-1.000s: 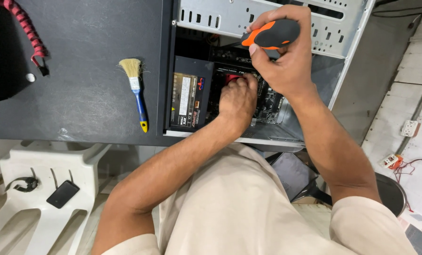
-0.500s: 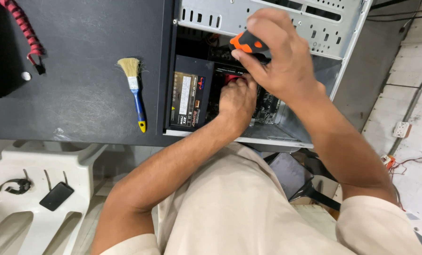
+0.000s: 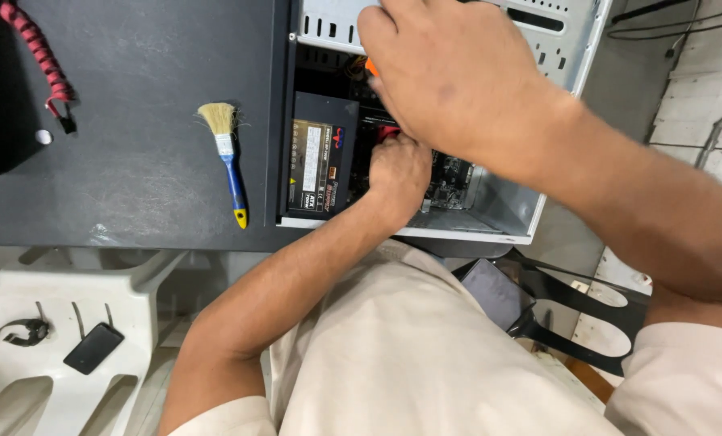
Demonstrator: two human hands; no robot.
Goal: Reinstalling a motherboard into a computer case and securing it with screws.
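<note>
Fingers [image 3: 425,97] around an orange-handled screwdriver [image 3: 370,68]; handle mostly hidden

A dark grey table [image 3: 135,194] is seen above a white plastic chair [image 3: 62,315]; pale tiled floor [image 3: 700,89] is lit evenly at right.

A dark grey worktop [image 3: 135,186] is seen. The brush [image 3: 230,158] is blue-handled with a yellow tip and pale bristles. The case [image 3: 538,48] is light grey metal, the power supply [image 3: 322,157] black. The cord [image 3: 34,48] is banded red and black. An orange tool [image 3: 370,67] is glimpsed.
</note>
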